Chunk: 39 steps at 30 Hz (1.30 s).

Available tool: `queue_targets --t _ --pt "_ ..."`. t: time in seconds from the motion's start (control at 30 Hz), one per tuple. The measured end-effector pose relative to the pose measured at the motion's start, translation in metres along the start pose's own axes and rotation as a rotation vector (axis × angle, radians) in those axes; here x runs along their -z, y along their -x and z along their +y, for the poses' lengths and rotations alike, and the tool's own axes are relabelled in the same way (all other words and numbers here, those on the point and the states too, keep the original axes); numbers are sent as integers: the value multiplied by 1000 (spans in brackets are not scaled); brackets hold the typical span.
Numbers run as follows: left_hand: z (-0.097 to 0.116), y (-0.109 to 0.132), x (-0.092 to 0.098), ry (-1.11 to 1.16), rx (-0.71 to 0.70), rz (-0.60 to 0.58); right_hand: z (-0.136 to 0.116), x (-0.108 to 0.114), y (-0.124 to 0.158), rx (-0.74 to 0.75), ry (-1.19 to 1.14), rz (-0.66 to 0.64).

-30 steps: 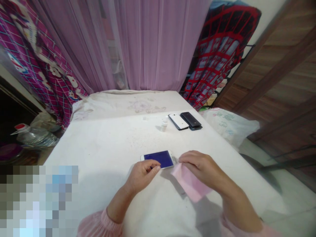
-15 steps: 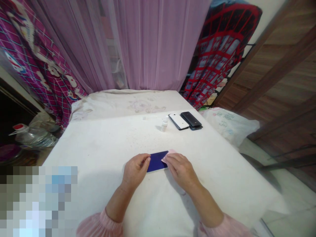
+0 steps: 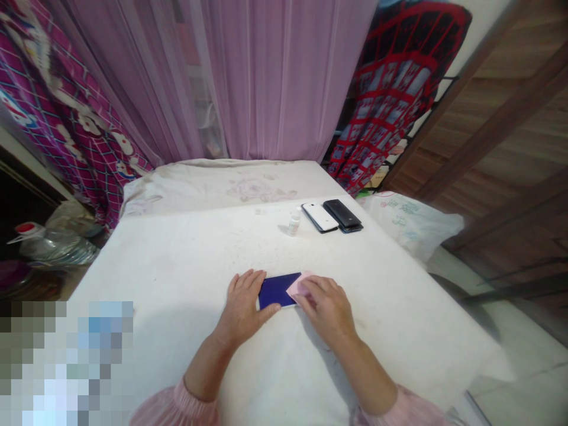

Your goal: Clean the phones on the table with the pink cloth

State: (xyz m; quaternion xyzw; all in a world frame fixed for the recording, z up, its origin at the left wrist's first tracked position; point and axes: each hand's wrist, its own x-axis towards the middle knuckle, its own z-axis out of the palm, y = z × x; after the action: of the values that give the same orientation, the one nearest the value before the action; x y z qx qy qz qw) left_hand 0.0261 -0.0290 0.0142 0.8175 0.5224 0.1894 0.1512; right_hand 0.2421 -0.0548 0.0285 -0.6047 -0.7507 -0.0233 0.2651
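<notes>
A smartphone [image 3: 278, 290] lies flat on the white tabletop, its screen lit deep blue. My left hand [image 3: 243, 307] is spread over the phone's left end and hides that end. My right hand [image 3: 326, 307] is on the right end, pinching a pink cloth [image 3: 298, 286] against the screen. The cloth is mostly bunched under those fingers, and the phone's right end is hidden.
A small bottle [image 3: 293, 224], a white phone [image 3: 320, 217] and a black phone [image 3: 342, 213] stand at the table's far side. A bedspread [image 3: 231, 183] lies beyond them. A white bag [image 3: 408, 222] is past the right edge, and a plastic bottle [image 3: 53, 247] is at left.
Over the last second, my right hand has carried the pink cloth from beside the phone onto its right end. My left hand has moved left and spread over the phone's left end.
</notes>
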Motion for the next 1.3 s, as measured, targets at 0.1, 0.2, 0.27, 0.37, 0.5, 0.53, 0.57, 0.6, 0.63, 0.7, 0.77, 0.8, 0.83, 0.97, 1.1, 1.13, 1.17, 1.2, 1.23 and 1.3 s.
queue_targets --t 0.1,0.2,0.27,0.37,0.5,0.53,0.57,0.6,0.63,0.7,0.77,0.8,0.83,0.97,1.1,1.13,1.17,1.2,1.23,1.3 --pt "0 -1 1 6 0 4 -3 -3 -2 -39 18 -51" --pt "1 -1 1 10 2 -7 -6 -2 -2 -61 -40 -75" --pt "2 -1 2 13 6 -11 -8 5 -2 -114 -125 -81" --pt "4 -1 3 17 13 -20 -10 19 -6 -203 -284 -123" --pt "5 -1 5 12 24 -35 -8 22 -17 -218 -356 -154" --pt "5 -1 5 11 23 -33 -7 18 -20 -225 -339 -158" --pt "5 -1 5 10 23 -30 -6 13 -22 -232 -310 -160" --pt "5 -2 5 11 23 -29 -4 8 -24 -237 -273 -153" --pt "4 -2 5 12 23 -29 -2 2 -25 -236 -231 -134" --pt "4 -1 5 15 25 -31 1 -6 -24 -205 -146 -73" --pt "4 -1 4 16 22 -27 3 -8 -21 -132 -99 -17" --pt "4 -1 4 17 21 -23 4 -8 -19 -82 -91 0" --pt "5 -1 4 18 20 -19 4 -7 -17 -30 -85 9" --pt "5 -1 5 19 31 -22 1 -2 -10 105 -15 11" --pt "4 0 7 27 24 -80 -4 -4 -6 138 70 -25" --pt "4 0 8 28 18 -100 -4 -4 -6 141 79 -27" --pt "4 0 8 25 12 -116 -5 -5 -5 142 83 -26" --pt "5 0 8 19 11 -126 -5 -4 -4 141 83 -26" --pt "5 1 9 12 13 -130 -6 -4 -2 140 80 -27" --pt "7 0 10 1 22 -131 -5 -2 2 143 68 -36"
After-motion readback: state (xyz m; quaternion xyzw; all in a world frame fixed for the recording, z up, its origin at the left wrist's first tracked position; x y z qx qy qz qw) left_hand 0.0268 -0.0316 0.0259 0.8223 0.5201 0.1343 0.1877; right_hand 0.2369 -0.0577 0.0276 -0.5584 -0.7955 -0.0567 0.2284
